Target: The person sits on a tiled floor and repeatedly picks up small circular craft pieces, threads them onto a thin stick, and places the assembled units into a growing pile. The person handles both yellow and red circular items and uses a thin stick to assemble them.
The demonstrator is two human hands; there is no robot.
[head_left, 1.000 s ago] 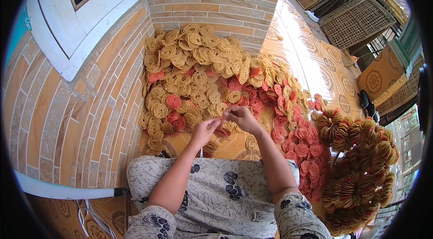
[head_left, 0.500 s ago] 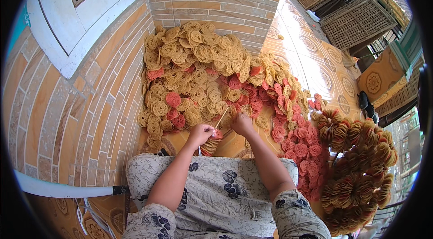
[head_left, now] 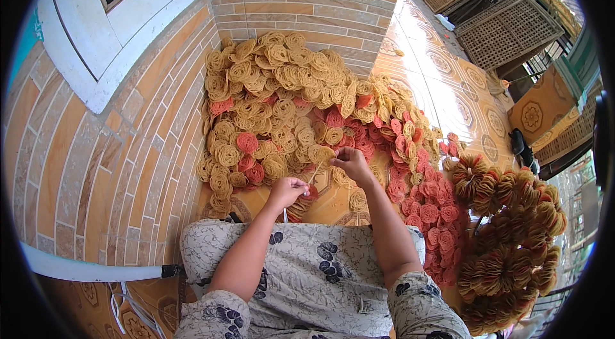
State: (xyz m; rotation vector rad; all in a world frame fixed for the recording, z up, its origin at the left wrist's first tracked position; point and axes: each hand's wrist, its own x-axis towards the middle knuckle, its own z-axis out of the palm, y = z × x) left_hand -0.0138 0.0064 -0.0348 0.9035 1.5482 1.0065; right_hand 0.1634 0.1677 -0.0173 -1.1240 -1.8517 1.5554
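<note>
Tiled floor (head_left: 461, 83) beside cracker heap (head_left: 282, 96): left hand (head_left: 286, 192) pinches threaded red cracker (head_left: 310, 192); right hand (head_left: 351, 163) grips yellow cracker (head_left: 322, 154). Stringing underway; next needs piercing alignment.

Bright, sharp daylight from the upper right; fisheye bends edges, corners black.

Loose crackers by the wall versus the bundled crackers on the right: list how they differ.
The loose crackers lie flat, scattered in a spread heap; the bundled crackers stand packed edge-on in tight rings. The loose heap looks mostly yellow, while the bundles look darker brown-orange. Both are round, lacy discs on the tiled floor.
</note>
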